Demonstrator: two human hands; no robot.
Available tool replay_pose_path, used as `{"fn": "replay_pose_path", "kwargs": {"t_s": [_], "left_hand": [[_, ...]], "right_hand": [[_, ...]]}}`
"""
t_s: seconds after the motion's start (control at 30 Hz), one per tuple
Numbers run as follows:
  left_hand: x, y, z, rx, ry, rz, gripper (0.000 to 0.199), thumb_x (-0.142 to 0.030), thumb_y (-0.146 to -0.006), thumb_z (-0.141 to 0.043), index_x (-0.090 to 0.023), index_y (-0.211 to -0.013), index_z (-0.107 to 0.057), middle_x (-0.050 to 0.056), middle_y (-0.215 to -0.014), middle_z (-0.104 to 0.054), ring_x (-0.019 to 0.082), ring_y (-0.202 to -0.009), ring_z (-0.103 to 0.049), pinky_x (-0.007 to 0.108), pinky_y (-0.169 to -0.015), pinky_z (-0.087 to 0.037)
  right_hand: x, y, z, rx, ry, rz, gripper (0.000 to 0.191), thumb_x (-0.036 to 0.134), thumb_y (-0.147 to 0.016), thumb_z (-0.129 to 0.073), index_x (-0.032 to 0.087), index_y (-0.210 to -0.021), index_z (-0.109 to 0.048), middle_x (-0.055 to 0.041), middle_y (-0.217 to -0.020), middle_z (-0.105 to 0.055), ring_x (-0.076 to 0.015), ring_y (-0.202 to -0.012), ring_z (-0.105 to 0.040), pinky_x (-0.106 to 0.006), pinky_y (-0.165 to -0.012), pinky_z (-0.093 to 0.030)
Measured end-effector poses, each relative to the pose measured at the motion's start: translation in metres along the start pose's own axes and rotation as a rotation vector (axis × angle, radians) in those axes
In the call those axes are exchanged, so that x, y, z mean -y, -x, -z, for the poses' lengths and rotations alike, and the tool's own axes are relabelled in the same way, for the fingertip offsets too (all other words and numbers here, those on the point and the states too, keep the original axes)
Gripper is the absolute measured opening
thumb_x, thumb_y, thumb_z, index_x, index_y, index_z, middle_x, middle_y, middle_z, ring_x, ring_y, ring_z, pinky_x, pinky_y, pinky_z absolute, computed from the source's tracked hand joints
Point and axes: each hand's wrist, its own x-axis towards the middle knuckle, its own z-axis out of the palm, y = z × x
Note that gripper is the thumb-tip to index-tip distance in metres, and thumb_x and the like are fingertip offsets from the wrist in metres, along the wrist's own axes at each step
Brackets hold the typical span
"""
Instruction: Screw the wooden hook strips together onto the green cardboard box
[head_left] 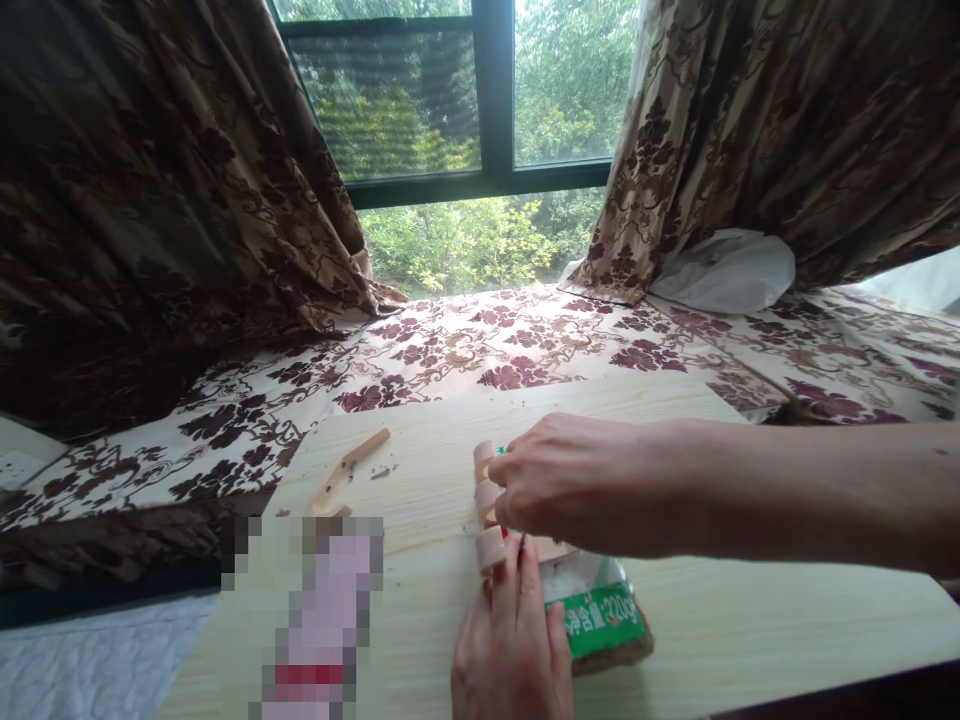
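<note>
My left hand (514, 650) reaches up from the bottom with its fingers stretched out, lying on a packet (607, 625) with a green label marked 220g. Above it, my right hand (547, 485) comes in from the right, its fingers pinched together over the packet's far part. What they hold is hidden. A thin dark thing shows by the left fingertips; I cannot tell what it is. Along the packet's left side stand three peach-coloured curled pieces (491, 552), close to both hands. A loose peach-coloured strip (360, 455) with dark specks lies farther left.
The pale wood-grain board (420, 570) carries dark crumbs (384, 472) near the loose strip. A pixelated patch (322, 620) covers something at lower left. Behind is a floral-covered ledge (465, 350), with curtains, a window (495, 110) and a white bag (731, 270) at right.
</note>
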Motion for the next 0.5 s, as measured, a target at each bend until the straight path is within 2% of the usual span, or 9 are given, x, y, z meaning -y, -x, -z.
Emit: {"fn": "replay_pose_path", "kwargs": {"t_s": [0.17, 0.37, 0.43, 0.5], "left_hand": [[0.000, 0.002, -0.001, 0.001, 0.036, 0.006, 0.043, -0.019, -0.084, -0.043, -0.014, -0.126, -0.044, 0.008, -0.129, -0.052, 0.019, -0.107, -0.056, 0.030, -0.079, -0.051], [0.000, 0.000, 0.001, 0.010, 0.038, 0.000, 0.043, -0.018, -0.083, -0.045, -0.013, -0.126, -0.045, 0.009, -0.128, -0.053, 0.019, -0.105, -0.057, 0.031, -0.078, -0.051], [0.000, -0.001, 0.002, 0.012, 0.030, -0.008, 0.043, -0.017, -0.083, -0.045, -0.013, -0.126, -0.045, 0.010, -0.127, -0.053, 0.019, -0.105, -0.057, 0.030, -0.079, -0.051], [0.000, -0.001, 0.002, 0.010, 0.015, -0.012, 0.042, -0.018, -0.083, -0.045, -0.013, -0.125, -0.046, 0.011, -0.127, -0.054, 0.020, -0.103, -0.058, 0.031, -0.078, -0.051]], "right_hand": [[-0.005, -0.004, 0.006, 0.135, -0.060, -0.137, 0.010, 0.007, -0.070, -0.055, 0.014, -0.068, -0.062, -0.0003, -0.056, -0.054, -0.0085, -0.044, -0.033, -0.026, -0.044, -0.022], [-0.008, -0.004, 0.004, 0.155, -0.114, -0.269, 0.008, 0.019, -0.071, -0.058, 0.015, -0.070, -0.065, 0.0001, -0.052, -0.051, -0.0082, -0.042, -0.030, -0.025, -0.043, -0.020], [-0.003, -0.002, 0.003, 0.128, -0.058, -0.233, 0.008, 0.015, -0.073, -0.057, 0.015, -0.072, -0.065, -0.0011, -0.057, -0.055, -0.0092, -0.045, -0.034, -0.026, -0.044, -0.020], [0.002, 0.001, 0.002, 0.073, 0.029, -0.138, 0.013, 0.009, -0.076, -0.054, 0.015, -0.071, -0.064, -0.0035, -0.066, -0.060, -0.0109, -0.050, -0.039, -0.027, -0.045, -0.021]]}}
